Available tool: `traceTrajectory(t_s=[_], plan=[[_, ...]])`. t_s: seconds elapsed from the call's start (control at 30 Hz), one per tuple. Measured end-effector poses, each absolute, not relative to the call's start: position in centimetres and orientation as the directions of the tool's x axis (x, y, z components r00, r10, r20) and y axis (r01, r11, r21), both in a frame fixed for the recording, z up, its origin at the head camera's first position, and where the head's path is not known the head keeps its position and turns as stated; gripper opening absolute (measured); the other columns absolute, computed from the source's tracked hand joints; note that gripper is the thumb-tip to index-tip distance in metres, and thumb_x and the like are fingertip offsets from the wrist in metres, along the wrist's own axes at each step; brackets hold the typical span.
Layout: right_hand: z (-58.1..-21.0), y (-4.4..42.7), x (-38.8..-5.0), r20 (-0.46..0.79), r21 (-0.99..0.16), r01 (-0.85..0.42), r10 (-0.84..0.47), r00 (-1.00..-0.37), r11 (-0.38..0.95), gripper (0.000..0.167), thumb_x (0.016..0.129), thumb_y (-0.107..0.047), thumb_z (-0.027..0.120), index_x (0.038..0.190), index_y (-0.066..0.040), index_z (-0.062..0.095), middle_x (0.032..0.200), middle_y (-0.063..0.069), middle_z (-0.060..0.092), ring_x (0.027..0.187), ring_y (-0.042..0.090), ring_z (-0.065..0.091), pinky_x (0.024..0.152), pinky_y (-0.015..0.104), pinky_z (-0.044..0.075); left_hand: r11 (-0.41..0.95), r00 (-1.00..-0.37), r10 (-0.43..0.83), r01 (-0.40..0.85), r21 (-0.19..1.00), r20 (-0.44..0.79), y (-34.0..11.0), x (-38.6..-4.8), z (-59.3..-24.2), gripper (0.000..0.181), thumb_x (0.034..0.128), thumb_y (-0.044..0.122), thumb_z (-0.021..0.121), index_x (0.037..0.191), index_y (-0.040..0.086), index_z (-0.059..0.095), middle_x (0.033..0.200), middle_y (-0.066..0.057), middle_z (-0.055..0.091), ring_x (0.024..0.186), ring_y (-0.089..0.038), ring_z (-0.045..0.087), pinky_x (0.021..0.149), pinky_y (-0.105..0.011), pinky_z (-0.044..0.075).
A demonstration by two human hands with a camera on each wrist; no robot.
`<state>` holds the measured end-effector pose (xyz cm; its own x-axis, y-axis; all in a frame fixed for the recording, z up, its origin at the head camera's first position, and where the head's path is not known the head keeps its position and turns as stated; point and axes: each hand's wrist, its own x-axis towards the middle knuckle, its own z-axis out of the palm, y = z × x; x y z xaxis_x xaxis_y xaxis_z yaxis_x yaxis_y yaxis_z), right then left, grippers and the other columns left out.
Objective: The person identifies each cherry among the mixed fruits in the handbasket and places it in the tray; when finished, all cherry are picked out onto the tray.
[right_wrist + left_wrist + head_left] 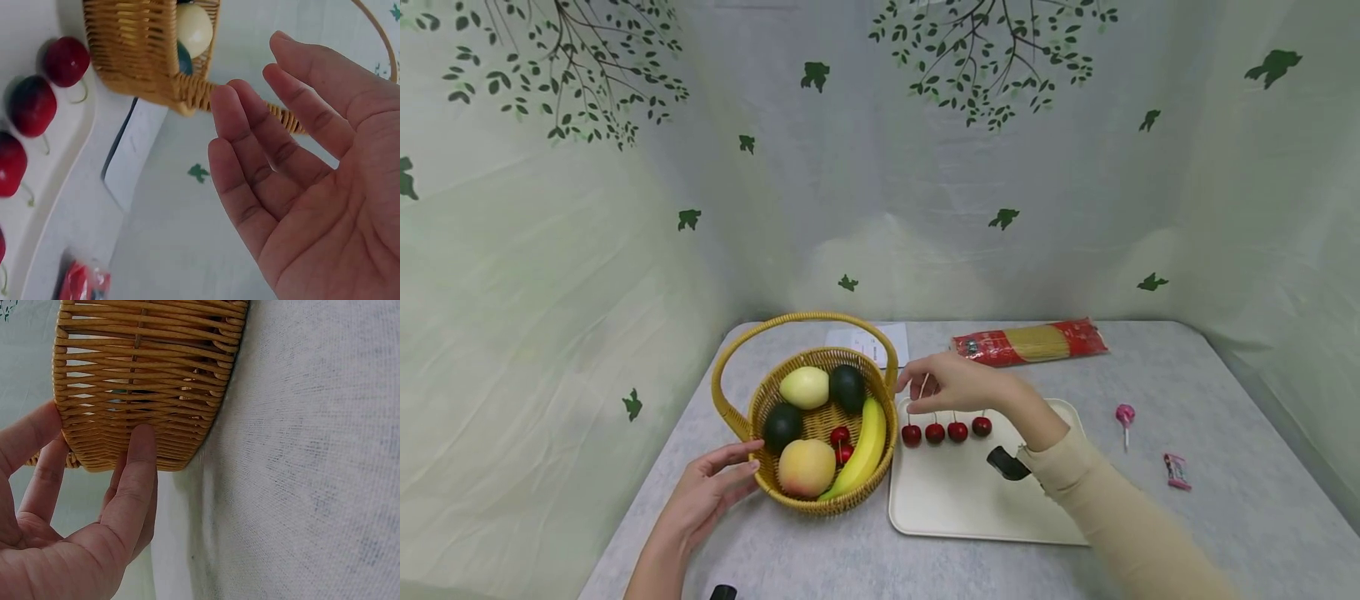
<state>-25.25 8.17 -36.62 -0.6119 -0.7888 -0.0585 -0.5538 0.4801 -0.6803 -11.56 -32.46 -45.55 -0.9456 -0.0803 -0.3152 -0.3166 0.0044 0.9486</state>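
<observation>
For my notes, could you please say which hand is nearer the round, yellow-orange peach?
Left: the left hand touches the round tan wicker basket beside the peach; the right hand is farther, beyond the basket's right side.

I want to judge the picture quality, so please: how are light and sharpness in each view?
Head: bright, soft light on the tray; left wrist: dimmer, but the basket shows its weave clearly; right wrist: the cut-off red packet looks blurred.
</observation>
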Motion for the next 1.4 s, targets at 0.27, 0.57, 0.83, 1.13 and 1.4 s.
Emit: traceTrajectory(t_s=[0.27,0.57,0.83,1.13,1.4], plan=[[-36.2,5.6,-25.1,-0.055,-0.695,-0.578,-0.832,-0.552,0.428,0.024,0.103,-0.024,0.076,0.126,-0.018,0.074,0.104,-0.004,0.073,0.095,0.012,0.071,0.087,0.025,0.061,0.003,-0.946,-0.078,-0.316,0.949,-0.315,-32.4,-11.6,-45.6,0.038,0.1020,0.009,0.073,0.140,0.008,0.071,0.126,-0.001,0.056,0.111,-0.010,0.063,0.096,-0.035,0.064],[-35.6,3.4,-24.5,-0.071,-0.666,-0.611,-0.852,-0.518,0.427,0.023,0.104,-0.025,0.074,0.126,-0.019,0.073,0.106,-0.005,0.075,0.097,0.007,0.069,0.091,0.024,0.059,0.006,-0.946,-0.081,-0.317,0.949,-0.315,-32.4,-11.6,-45.6,0.038,0.1025,0.009,0.073,0.140,0.008,0.072,0.128,-0.001,0.055,0.112,-0.010,0.063,0.096,-0.035,0.063],[-35.3,1.4,-24.3,-0.098,-0.660,-0.619,-0.866,-0.490,0.425,0.025,0.104,-0.027,0.074,0.128,-0.019,0.071,0.108,-0.004,0.075,0.098,0.006,0.068,0.091,0.024,0.057,0.014,-0.941,-0.098,-0.328,0.945,-0.325,-32.3,-11.6,-45.7,0.038,0.1025,0.008,0.072,0.141,0.007,0.071,0.133,-0.003,0.054,0.112,-0.010,0.062,0.095,-0.034,0.064],[-35.3,-1.3,-24.4,-0.132,-0.635,-0.642,-0.880,-0.456,0.428,0.029,0.103,-0.031,0.075,0.130,-0.019,0.072,0.119,0.002,0.074,0.107,0.011,0.069,0.093,0.022,0.056,0.011,-0.944,-0.095,-0.317,0.948,-0.315,-32.3,-11.4,-45.6,0.036,0.1023,0.008,0.072,0.138,0.008,0.073,0.132,-0.002,0.053,0.111,-0.010,0.063,0.094,-0.034,0.064],[-36.4,-3.2,-25.5,-0.201,-0.596,-0.640,-0.861,-0.467,0.486,0.038,0.104,-0.032,0.075,0.136,-0.013,0.070,0.128,0.004,0.074,0.115,0.012,0.067,0.097,0.025,0.056,0.017,-0.944,-0.095,-0.319,0.948,-0.316,-32.2,-11.4,-45.5,0.038,0.1027,0.009,0.072,0.141,0.006,0.071,0.130,-0.002,0.055,0.112,-0.010,0.062,0.096,-0.035,0.064]])
